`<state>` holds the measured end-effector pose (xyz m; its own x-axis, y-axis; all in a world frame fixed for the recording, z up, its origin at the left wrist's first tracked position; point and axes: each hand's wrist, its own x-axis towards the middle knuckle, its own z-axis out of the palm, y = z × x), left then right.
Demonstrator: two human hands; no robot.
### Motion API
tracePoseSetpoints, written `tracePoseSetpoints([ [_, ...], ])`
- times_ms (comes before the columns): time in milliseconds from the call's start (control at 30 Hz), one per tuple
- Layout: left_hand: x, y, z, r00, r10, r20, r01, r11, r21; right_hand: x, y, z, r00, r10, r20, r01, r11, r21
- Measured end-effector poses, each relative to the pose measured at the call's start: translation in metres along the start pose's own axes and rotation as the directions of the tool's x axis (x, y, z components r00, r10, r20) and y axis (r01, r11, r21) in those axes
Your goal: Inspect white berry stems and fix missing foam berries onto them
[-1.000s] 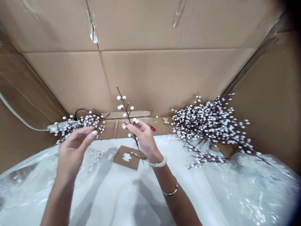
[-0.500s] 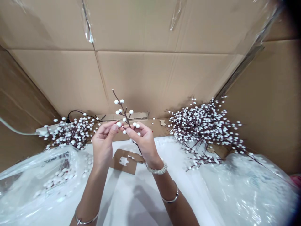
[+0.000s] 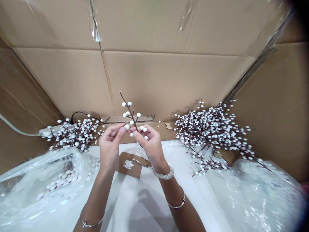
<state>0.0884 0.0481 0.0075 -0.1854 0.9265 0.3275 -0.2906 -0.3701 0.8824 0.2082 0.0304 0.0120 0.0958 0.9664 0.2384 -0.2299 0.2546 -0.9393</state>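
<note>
cardboard walls (image 3: 145,77) behind; our left fingers pinch a white berry (image 3: 126,127) against the twig (image 3: 132,113), our right hand (image 3: 151,141) grips its stem, upright above the cardboard scrap (image 3: 130,165).

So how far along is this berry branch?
It looks partway. Done: the branch carries several white berries, and the right hand holds it. In hand: the left hand pinches one berry beside the stem; whether it is attached, I can't tell. Left: probably fixing that berry, perhaps filling the bare twig tip above. I can't tell whether the berried bunch on the right is finished work.
</note>
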Motion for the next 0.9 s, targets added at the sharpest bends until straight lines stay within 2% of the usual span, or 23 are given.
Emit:
tracePoseSetpoints([
  [367, -0.0016, -0.0025, 0.0026, 1.0, 0.002, -0.006, -0.002, 1.0, 0.013, -0.001, 0.0016, 0.0015, 0.999, -0.018, -0.028, 0.017, 1.0, -0.018],
  [900, -0.0018, -0.0066, 0.0058, 0.998, 0.065, -0.019, -0.063, 0.995, 0.074, -0.0021, 0.0011, 0.0059, 0.991, -0.07, -0.111, 0.057, 0.991, -0.121],
])
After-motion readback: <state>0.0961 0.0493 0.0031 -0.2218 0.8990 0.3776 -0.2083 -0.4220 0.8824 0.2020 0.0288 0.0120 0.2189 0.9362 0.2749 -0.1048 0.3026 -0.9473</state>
